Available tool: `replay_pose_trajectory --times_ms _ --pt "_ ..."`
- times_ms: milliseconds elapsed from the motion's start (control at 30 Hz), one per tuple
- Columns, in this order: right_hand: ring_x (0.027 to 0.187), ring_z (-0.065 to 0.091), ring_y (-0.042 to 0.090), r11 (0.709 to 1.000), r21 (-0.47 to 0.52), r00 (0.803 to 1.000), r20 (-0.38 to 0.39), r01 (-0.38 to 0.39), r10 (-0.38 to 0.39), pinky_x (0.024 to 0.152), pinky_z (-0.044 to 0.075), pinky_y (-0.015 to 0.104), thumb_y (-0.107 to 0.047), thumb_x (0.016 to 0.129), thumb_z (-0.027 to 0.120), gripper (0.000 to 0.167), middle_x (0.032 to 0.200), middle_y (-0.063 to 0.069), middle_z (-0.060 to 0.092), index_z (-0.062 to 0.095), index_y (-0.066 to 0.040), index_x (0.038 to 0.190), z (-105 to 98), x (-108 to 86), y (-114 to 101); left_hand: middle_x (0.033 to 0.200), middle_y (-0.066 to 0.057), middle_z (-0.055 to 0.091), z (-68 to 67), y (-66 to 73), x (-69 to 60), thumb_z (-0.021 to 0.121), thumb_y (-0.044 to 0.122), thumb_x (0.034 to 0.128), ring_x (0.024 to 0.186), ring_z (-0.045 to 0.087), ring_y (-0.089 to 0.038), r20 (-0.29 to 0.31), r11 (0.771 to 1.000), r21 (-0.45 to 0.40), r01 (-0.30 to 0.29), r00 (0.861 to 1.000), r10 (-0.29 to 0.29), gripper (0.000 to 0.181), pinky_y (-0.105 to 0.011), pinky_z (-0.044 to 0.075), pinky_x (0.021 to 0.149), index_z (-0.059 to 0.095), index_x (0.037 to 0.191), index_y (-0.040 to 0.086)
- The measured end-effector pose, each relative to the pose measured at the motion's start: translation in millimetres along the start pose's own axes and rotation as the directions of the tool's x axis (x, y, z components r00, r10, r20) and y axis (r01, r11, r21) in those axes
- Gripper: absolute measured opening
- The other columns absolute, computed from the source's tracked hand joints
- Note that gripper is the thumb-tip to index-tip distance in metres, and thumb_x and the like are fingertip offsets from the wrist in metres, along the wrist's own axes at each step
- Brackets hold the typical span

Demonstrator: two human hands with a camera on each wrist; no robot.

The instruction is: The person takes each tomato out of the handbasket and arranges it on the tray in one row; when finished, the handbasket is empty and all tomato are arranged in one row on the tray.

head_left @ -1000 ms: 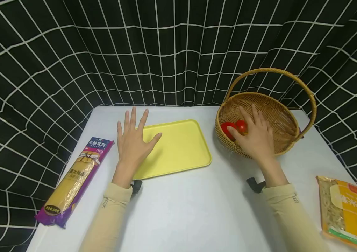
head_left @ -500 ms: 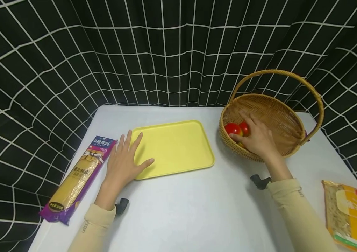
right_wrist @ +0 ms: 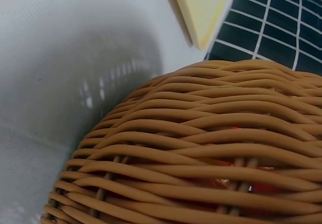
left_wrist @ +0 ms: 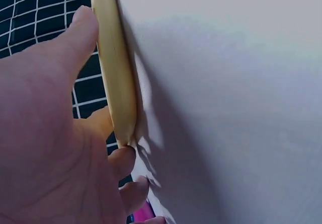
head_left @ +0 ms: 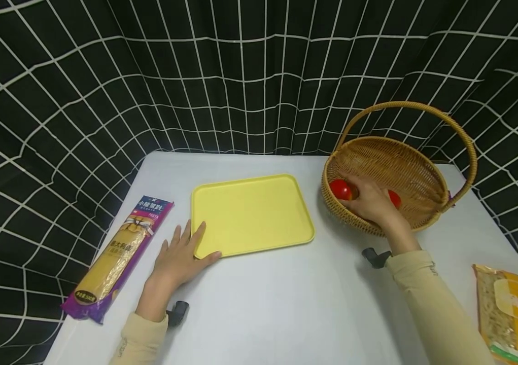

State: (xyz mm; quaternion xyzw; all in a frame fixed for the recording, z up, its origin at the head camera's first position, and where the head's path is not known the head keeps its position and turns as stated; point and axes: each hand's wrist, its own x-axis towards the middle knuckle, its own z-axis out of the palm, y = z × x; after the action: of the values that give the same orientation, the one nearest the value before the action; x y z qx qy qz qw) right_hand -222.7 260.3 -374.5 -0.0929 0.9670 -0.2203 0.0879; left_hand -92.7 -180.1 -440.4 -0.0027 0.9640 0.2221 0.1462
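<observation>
My left hand (head_left: 178, 261) is at the near left corner of a yellow tray (head_left: 251, 215), fingers spread and thumb along the front edge. In the left wrist view, the thumb and fingers lie close against the tray's rim (left_wrist: 118, 63). My right hand (head_left: 373, 203) reaches into a wicker basket (head_left: 405, 157). A shiny red round fruit (head_left: 340, 189) lies by its thumb and fingertips, and another red fruit (head_left: 394, 198) shows behind the hand. Whether the fingers grip a fruit is hidden. Only the basket's woven side (right_wrist: 201, 148) fills the right wrist view.
A purple pasta packet (head_left: 117, 258) lies at the left of the white table (head_left: 277, 304). At the right front is an orange bag of dried noodles (head_left: 516, 309). The basket's tall handle (head_left: 459, 126) arches above it. A black gridded curtain (head_left: 259, 76) surrounds the back and sides.
My left hand has come down and nearer to the tray's near left corner. My right hand has sunk deeper into the basket, and a red fruit now shows to its right.
</observation>
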Motion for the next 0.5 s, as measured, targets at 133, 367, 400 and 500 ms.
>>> replay_pose_trajectory --times_ms 133,367,400,500 --pt "0.151 0.031 0.060 1.000 -0.006 1.000 0.014 0.005 -0.005 0.118 0.019 0.081 -0.027 0.099 0.073 0.076 0.162 0.036 0.038 0.038 -0.014 0.165 -1.9 0.4 -0.8 0.178 -0.021 0.002 1.5 -2.4 -2.9 0.055 0.070 0.1000 0.164 -0.003 -0.049 -0.002 1.000 0.000 -0.015 1.000 0.015 0.096 -0.075 0.000 0.128 0.019 0.171 0.016" --pt "0.149 0.035 0.060 1.000 -0.016 1.000 0.018 -0.009 0.010 0.124 0.014 0.077 -0.025 0.098 0.073 0.073 0.159 0.038 0.042 0.041 -0.011 0.163 -3.2 1.9 -2.2 0.178 -0.020 0.004 3.5 -5.3 -6.0 0.055 0.065 0.1024 0.164 -0.002 -0.048 -0.020 0.999 -0.003 -0.038 0.999 0.038 0.087 -0.074 -0.001 0.128 0.025 0.170 0.019" --pt "0.149 0.036 0.060 1.000 -0.015 1.000 0.018 -0.010 0.010 0.124 0.014 0.077 -0.025 0.098 0.073 0.073 0.159 0.038 0.042 0.042 -0.010 0.162 -3.1 2.1 -2.4 0.178 -0.020 0.004 3.6 -5.4 -6.4 0.055 0.065 0.1025 0.164 -0.002 -0.048 -0.021 0.999 -0.005 -0.037 0.999 0.037 0.087 -0.074 -0.001 0.128 0.025 0.170 0.019" --pt "0.149 0.035 0.060 1.000 -0.011 1.000 0.017 -0.012 0.012 0.126 0.011 0.076 -0.024 0.099 0.073 0.072 0.160 0.037 0.041 0.042 -0.010 0.162 -2.7 2.7 -3.1 0.178 -0.021 0.004 3.8 -5.6 -7.3 0.056 0.064 0.1026 0.164 -0.002 -0.049 -0.022 0.999 -0.013 -0.036 0.999 0.035 0.086 -0.074 -0.001 0.128 0.026 0.170 0.018"
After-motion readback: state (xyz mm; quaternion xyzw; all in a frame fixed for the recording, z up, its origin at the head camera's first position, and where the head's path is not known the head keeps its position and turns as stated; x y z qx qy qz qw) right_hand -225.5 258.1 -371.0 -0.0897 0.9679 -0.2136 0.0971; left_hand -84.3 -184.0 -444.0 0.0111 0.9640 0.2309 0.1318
